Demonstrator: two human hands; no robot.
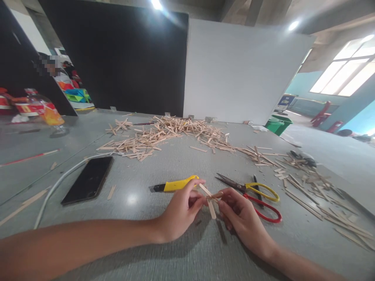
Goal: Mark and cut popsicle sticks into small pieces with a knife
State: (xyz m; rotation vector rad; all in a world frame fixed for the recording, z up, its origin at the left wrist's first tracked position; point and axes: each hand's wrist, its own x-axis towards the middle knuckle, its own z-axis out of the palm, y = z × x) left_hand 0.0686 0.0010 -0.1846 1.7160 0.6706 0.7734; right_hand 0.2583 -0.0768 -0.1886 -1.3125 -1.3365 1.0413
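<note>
Between my two hands is a small crossed bundle of wooden craft sticks (212,209), held just above the grey table. My left hand (183,208) pinches it from the left, thumb and fingers closed. From the right, my right hand (238,218) grips the other side with bent fingers. How the sticks join is partly hidden by the fingertips. A yellow utility knife (175,184) lies right behind my left hand. Scissors (247,187) with one yellow and one red handle rest beside my right hand, over a black pen (256,180).
Loose craft sticks (178,127) are heaped along the back, with more strips (319,187) at the right. A phone (89,179) and white cable (55,183) lie left. Beyond stand a drink bottle (48,111), black panel (123,54) and white panel (240,70). A person sits far left.
</note>
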